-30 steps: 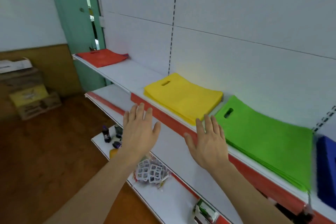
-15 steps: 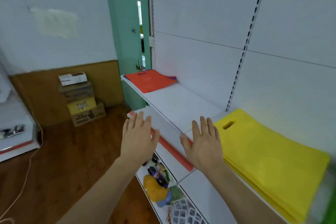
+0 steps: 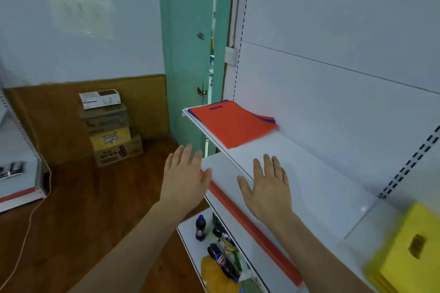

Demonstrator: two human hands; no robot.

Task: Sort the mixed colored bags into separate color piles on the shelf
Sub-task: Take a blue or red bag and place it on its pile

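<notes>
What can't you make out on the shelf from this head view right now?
- Bags under the orange bag: only blue edges peek out; count hidden.
- Yellow pile: motion-blurred, cut off by the frame's right edge.
- Lower-shelf bottles: labels too small.
- Left hand and right hand: contact with shelf unclear.

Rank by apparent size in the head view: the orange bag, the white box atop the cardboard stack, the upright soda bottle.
1. orange bag
2. white box
3. soda bottle
Distances differ, so this is apparent size only.
</notes>
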